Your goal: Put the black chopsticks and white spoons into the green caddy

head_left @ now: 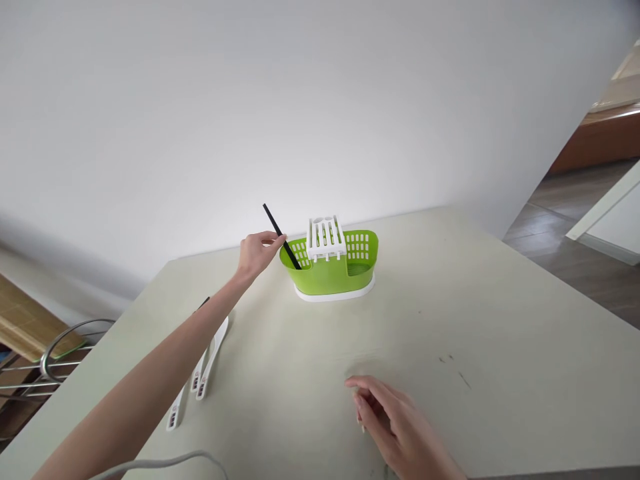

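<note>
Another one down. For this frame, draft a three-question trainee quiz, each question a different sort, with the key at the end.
1. Which hand holds the black stick?
2. True or false: the white rack sits over the middle of the green basket.
3. Where do the white utensils lie? A) inside the green basket; B) on the table; C) on top of the white rack.

Key: 1. The left hand. 2. True. 3. B.
</note>
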Action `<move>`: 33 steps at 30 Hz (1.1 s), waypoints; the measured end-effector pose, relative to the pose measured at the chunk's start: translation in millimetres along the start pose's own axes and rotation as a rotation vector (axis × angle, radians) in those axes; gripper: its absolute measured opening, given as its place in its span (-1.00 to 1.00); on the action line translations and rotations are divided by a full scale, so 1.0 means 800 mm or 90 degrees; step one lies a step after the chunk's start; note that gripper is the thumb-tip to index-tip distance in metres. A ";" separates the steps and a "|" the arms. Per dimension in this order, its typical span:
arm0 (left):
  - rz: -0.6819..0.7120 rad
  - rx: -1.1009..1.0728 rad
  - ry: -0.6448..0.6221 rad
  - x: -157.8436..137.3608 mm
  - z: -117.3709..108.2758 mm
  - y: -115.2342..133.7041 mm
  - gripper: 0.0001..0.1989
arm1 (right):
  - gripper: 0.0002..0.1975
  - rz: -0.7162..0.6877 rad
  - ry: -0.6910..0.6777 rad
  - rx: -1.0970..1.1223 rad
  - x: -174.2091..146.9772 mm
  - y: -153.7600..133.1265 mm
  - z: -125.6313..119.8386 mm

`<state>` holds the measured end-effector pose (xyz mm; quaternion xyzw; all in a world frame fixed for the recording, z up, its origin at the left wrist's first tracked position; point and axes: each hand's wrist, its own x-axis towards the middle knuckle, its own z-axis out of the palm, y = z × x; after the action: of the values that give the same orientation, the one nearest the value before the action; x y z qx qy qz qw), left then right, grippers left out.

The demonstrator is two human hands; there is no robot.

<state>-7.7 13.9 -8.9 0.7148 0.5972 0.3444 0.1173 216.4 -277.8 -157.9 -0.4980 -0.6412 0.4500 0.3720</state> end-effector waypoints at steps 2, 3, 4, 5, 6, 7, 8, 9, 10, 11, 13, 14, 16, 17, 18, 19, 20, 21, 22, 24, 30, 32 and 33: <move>-0.012 -0.009 -0.003 0.001 0.000 0.001 -0.67 | -0.62 -0.005 0.009 -0.003 0.000 0.001 0.000; -0.017 -0.013 -0.006 0.002 -0.001 0.002 -0.66 | -0.62 -0.007 0.014 -0.003 0.000 0.001 0.000; -0.022 -0.017 -0.009 0.002 -0.001 0.003 -0.66 | -0.63 -0.008 0.017 -0.002 0.001 0.001 0.001; -0.029 -0.021 -0.011 0.003 -0.002 0.003 -0.66 | -0.63 -0.009 0.020 -0.001 0.001 0.000 0.001; -0.038 -0.024 -0.012 0.004 -0.002 0.003 -0.66 | -0.63 -0.009 0.020 -0.001 0.002 -0.001 0.001; -0.049 -0.025 -0.015 0.005 -0.003 0.003 -0.66 | -0.62 -0.008 0.018 0.000 0.002 -0.003 0.001; -0.061 -0.024 -0.022 0.006 -0.003 0.002 -0.66 | -0.62 -0.006 0.016 0.001 0.003 -0.004 0.001; -0.073 -0.022 -0.032 0.006 -0.002 0.000 -0.66 | -0.61 -0.003 0.015 0.001 0.003 -0.005 0.001; -0.083 -0.019 -0.043 0.007 -0.002 -0.001 -0.65 | -0.61 0.000 0.015 0.002 0.003 -0.005 0.001; -0.088 -0.017 -0.050 0.007 -0.001 -0.003 -0.64 | -0.61 0.003 0.016 0.003 0.003 -0.005 0.001; -0.086 -0.021 -0.054 0.006 0.000 -0.006 -0.62 | -0.61 0.004 0.019 0.007 0.004 -0.004 0.001; -0.082 -0.030 -0.054 0.005 0.000 -0.007 -0.62 | -0.60 0.001 0.021 0.010 0.003 -0.004 0.002; -0.072 -0.056 -0.060 0.002 -0.001 -0.009 -0.60 | -0.58 -0.004 0.030 0.021 0.003 -0.002 0.005; -0.065 -0.067 -0.063 0.000 -0.004 -0.011 -0.58 | -0.57 -0.006 0.037 0.026 0.003 -0.002 0.006; -0.056 -0.073 -0.063 -0.003 -0.007 -0.013 -0.56 | -0.56 -0.005 0.044 0.030 0.003 -0.002 0.007; -0.044 -0.073 -0.055 -0.006 -0.012 -0.015 -0.54 | -0.55 -0.003 0.050 0.031 0.002 -0.002 0.008; -0.033 -0.070 -0.042 -0.011 -0.019 -0.018 -0.52 | -0.54 0.000 0.052 0.032 0.002 -0.002 0.009; -0.024 -0.064 -0.027 -0.016 -0.028 -0.021 -0.51 | -0.53 0.004 0.050 0.032 0.001 -0.002 0.009; -0.019 -0.054 -0.011 -0.023 -0.039 -0.026 -0.50 | -0.53 0.009 0.046 0.033 0.001 -0.003 0.009; -0.020 -0.022 0.016 -0.039 -0.067 -0.040 -0.48 | -0.53 0.018 0.035 0.034 0.000 -0.002 0.008; -0.111 0.182 -0.005 -0.101 -0.176 -0.131 -0.52 | -0.53 0.037 0.005 0.014 -0.003 0.004 0.004; -0.141 0.269 -0.059 -0.123 -0.209 -0.172 -0.49 | -0.54 0.029 0.011 0.008 -0.004 0.005 0.004; -0.150 0.303 -0.091 -0.134 -0.223 -0.192 -0.47 | -0.55 0.024 0.014 0.006 -0.004 0.006 0.004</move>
<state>-244.6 -89.7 -4.4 0.6705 0.7305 0.1267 0.0271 215.3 -281.6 -163.6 -0.5135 -0.6253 0.4543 0.3728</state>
